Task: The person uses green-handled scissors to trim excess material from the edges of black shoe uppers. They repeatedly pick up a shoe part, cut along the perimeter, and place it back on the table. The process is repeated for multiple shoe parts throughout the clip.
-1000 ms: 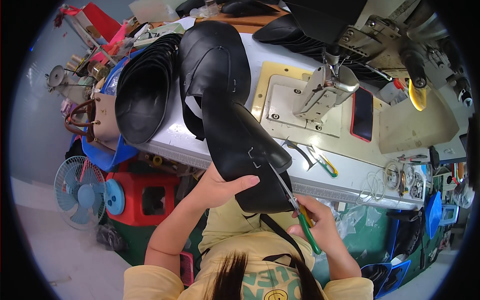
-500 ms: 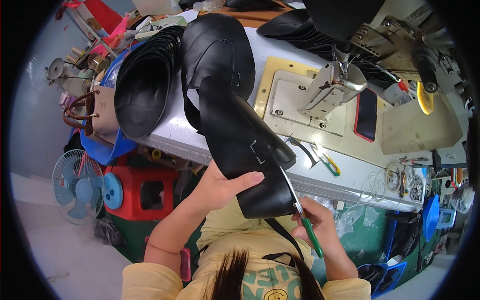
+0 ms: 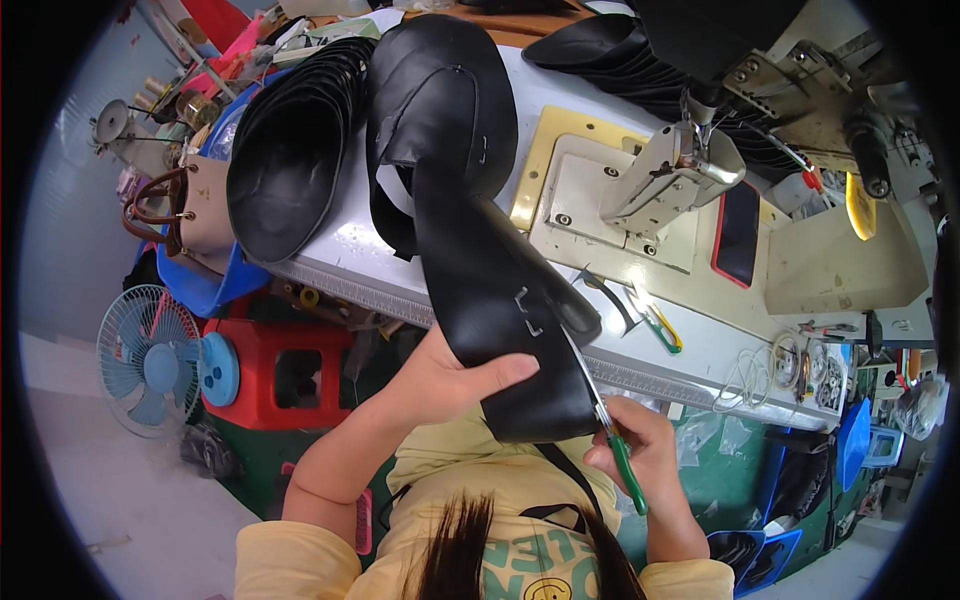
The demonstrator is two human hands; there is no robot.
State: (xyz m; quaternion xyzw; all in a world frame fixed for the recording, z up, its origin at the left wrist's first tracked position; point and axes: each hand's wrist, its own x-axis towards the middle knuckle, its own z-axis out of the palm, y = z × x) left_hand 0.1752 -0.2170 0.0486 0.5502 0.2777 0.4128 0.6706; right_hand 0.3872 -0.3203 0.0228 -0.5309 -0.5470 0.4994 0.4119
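Note:
A long black leather piece with small white corner marks hangs over the table's front edge toward me. My left hand grips its near left side, the thumb lying flat on top and the fingers hidden underneath. In my right hand is a pair of scissors with green handles. Their visible blade runs along the right edge of the leather; the other blade is hidden. The far end of the leather meets a larger curved black leather part on the table.
A stack of black leather pieces stands at left, another at the far side. On the right are a sewing machine, a phone and yellow-green snips. A red stool and a fan stand lower left.
The leather and both hands sit slightly farther right in the picture, as the view itself has shifted a little. The scissors stay at the leather's right edge and both grips are unchanged.

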